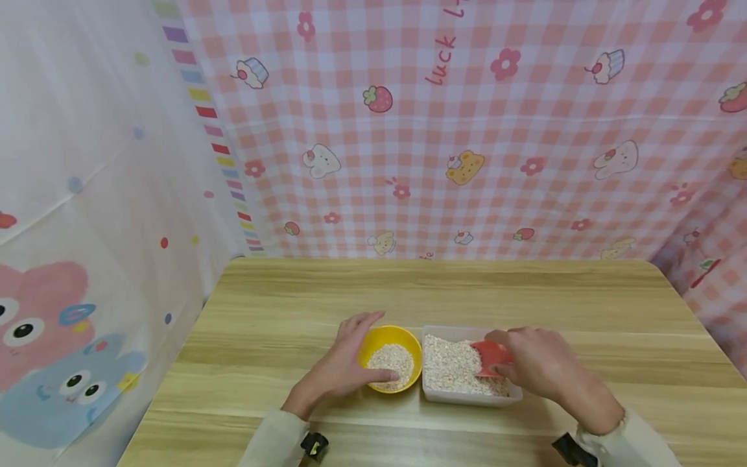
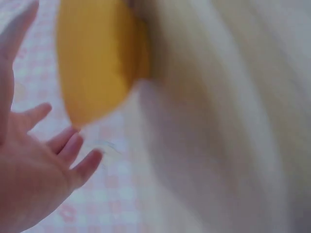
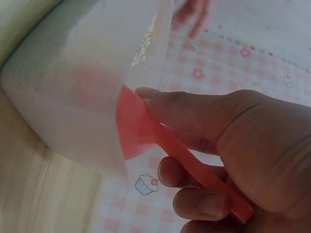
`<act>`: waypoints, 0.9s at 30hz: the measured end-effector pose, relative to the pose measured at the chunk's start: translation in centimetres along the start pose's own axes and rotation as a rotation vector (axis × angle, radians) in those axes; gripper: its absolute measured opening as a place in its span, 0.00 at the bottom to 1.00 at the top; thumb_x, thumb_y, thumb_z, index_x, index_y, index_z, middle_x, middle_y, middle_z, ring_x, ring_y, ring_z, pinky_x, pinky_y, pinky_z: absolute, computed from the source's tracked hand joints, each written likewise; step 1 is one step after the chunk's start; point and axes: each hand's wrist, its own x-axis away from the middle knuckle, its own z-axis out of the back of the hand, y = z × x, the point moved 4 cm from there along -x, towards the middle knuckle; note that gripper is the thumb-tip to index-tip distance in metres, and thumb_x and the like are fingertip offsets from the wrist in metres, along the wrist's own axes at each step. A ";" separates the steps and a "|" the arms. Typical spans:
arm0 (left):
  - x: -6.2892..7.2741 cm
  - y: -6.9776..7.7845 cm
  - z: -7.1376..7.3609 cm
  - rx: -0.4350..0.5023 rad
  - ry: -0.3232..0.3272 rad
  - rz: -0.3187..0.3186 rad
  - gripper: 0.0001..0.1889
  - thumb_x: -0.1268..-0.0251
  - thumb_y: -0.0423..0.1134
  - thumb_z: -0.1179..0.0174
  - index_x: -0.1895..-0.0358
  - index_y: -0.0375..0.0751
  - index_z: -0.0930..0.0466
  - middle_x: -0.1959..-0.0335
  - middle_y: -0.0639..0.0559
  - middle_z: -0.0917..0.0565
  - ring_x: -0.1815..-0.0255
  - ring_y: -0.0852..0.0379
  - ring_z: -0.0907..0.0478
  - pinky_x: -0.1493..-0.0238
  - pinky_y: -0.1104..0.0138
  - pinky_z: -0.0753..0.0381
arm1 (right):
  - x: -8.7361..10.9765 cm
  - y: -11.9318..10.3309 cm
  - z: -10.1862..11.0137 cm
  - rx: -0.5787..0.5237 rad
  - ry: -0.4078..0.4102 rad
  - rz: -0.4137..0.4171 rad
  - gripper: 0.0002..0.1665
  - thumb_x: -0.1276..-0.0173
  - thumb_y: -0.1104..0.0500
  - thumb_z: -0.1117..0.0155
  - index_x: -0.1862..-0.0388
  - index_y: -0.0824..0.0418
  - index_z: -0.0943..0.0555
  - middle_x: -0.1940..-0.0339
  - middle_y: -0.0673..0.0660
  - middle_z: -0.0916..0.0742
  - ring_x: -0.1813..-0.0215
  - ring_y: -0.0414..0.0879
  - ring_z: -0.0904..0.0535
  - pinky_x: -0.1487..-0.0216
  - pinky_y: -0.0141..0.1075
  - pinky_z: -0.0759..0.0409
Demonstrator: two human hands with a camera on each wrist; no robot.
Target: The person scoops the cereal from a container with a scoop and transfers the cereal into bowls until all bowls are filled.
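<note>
A yellow bowl [image 1: 390,335] holding pale flakes like oats [image 1: 392,360] stands on the table. My left hand [image 1: 341,366] is at its left side, fingers spread and fairly straight, the thumb reaching over the near part of the bowl. In the left wrist view the fingers look apart from the blurred bowl [image 2: 95,63]; firm contact cannot be made out. Just right of the bowl sits a translucent white rectangular tub [image 1: 467,397] of the same flakes [image 1: 449,360]. My right hand [image 1: 533,360] grips a red scoop [image 3: 194,167] by its handle, the blade dipping inside the tub.
The wood-grain table [image 1: 280,292] extends behind and to both sides of the containers. A pink checked cloth [image 1: 420,149] hangs behind it, and a white patterned cloth [image 1: 117,162] hangs at the left.
</note>
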 end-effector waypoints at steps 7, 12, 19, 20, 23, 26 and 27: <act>-0.2 3.6 0.0 0.006 0.143 -0.118 0.38 0.43 0.50 0.27 0.29 0.52 0.32 0.36 0.51 0.30 0.34 0.52 0.39 0.35 0.52 0.31 | 0.1 -0.3 0.0 0.024 0.022 -0.018 0.27 0.51 0.51 0.18 0.51 0.53 0.14 0.67 0.49 0.11 0.72 0.40 0.22 0.79 0.38 0.29; -0.6 5.4 -1.5 -0.024 0.033 -0.111 0.38 0.43 0.49 0.28 0.30 0.42 0.31 0.57 0.53 0.22 0.62 0.59 0.28 0.56 0.69 0.26 | 0.2 -0.5 -0.3 0.020 0.021 -0.049 0.26 0.51 0.50 0.18 0.52 0.53 0.13 0.66 0.50 0.11 0.73 0.41 0.21 0.80 0.38 0.29; -1.3 6.4 -3.8 -0.067 -0.146 -0.038 0.50 0.43 0.56 0.29 0.23 0.36 0.43 0.76 0.66 0.24 0.79 0.67 0.33 0.70 0.74 0.31 | 0.1 0.0 -0.9 -0.094 -0.011 -0.105 0.25 0.47 0.53 0.21 0.49 0.57 0.16 0.74 0.49 0.15 0.76 0.40 0.29 0.79 0.36 0.33; -1.3 6.4 -4.0 -0.078 -0.152 -0.030 0.51 0.43 0.56 0.29 0.23 0.36 0.45 0.77 0.67 0.24 0.79 0.67 0.32 0.70 0.74 0.31 | 0.0 0.1 -1.0 -0.106 -0.009 -0.112 0.25 0.46 0.54 0.21 0.49 0.57 0.16 0.75 0.49 0.15 0.76 0.39 0.29 0.79 0.36 0.33; -1.5 6.3 -4.3 -0.103 -0.148 -0.011 0.54 0.44 0.57 0.29 0.22 0.36 0.48 0.78 0.67 0.24 0.79 0.67 0.31 0.70 0.74 0.31 | -0.1 0.3 -1.3 -0.138 0.004 -0.117 0.25 0.46 0.55 0.22 0.49 0.57 0.15 0.74 0.50 0.14 0.74 0.40 0.25 0.79 0.35 0.33; -1.6 6.3 -4.3 -0.093 -0.148 0.004 0.54 0.45 0.56 0.28 0.22 0.35 0.49 0.79 0.66 0.24 0.80 0.66 0.31 0.71 0.73 0.31 | -0.1 0.6 -1.6 -0.163 0.028 -0.109 0.24 0.46 0.55 0.22 0.49 0.56 0.15 0.71 0.50 0.13 0.72 0.39 0.23 0.78 0.35 0.31; -1.7 6.3 -4.3 -0.088 -0.150 0.009 0.54 0.46 0.55 0.27 0.22 0.35 0.49 0.79 0.66 0.24 0.80 0.66 0.31 0.71 0.73 0.31 | -0.1 0.6 -1.7 -0.176 0.033 -0.108 0.24 0.46 0.55 0.22 0.49 0.56 0.15 0.71 0.49 0.14 0.73 0.39 0.24 0.78 0.35 0.31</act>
